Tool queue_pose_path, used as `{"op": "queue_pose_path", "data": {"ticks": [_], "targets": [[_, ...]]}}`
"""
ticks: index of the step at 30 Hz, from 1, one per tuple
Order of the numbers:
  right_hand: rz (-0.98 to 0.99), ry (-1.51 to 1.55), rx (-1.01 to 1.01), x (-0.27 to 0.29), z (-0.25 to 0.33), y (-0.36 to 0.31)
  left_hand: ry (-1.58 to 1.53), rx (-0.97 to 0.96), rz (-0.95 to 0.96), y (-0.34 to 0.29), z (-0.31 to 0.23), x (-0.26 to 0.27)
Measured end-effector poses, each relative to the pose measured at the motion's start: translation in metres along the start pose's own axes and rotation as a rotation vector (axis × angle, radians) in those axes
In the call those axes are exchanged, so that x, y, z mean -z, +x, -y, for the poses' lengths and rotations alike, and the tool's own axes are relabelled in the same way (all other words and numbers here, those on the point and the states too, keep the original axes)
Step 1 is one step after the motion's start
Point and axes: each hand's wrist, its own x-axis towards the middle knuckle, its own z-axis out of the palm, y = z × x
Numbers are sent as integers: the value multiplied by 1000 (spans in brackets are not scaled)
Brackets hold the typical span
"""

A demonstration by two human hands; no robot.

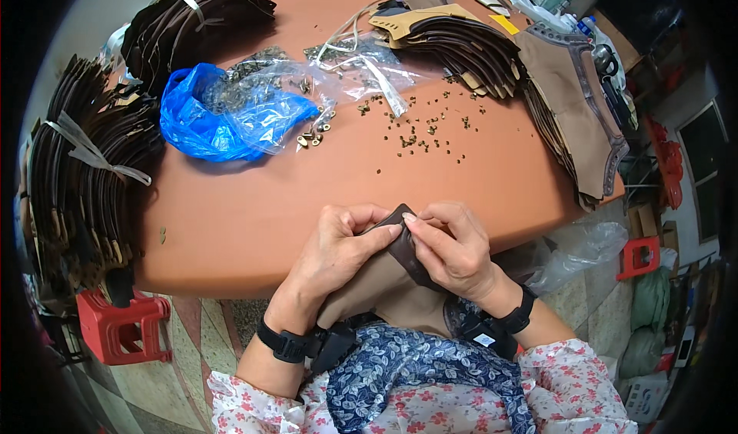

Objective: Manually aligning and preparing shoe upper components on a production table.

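Observation:
A dark brown leather boot upper with a taupe lining lies across my lap, its pointed corner raised in front of me just off the table's near edge. My left hand is closed on its left side, thumb pressed over the dark edge. From the other side my right hand pinches the edge close to the tip between thumb and forefinger. Whether a small fitting sits under those fingertips I cannot make out. Beyond both hands, small brass-coloured rivets lie scattered on the table.
The orange-brown table holds a blue plastic bag, metal lace hooks and clear bags of fittings. Stacked dark leather pieces stand left. More uppers lie right. Red stools are on the floor.

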Motion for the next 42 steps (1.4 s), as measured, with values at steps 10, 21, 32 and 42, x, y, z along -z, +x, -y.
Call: {"op": "queue_pose_path", "data": {"ticks": [10,21,32,42], "targets": [[51,80,-78,1,4,-3,-9,-35,5,-3,0,1],[144,789,-844,11,6,12,65,-34,49,-1,2,4],[305,558,-728,40,-48,38,151,80,39,-6,-8,12],[290,-245,-400,15,-121,69,142,56,42,-5,-7,12]]}}
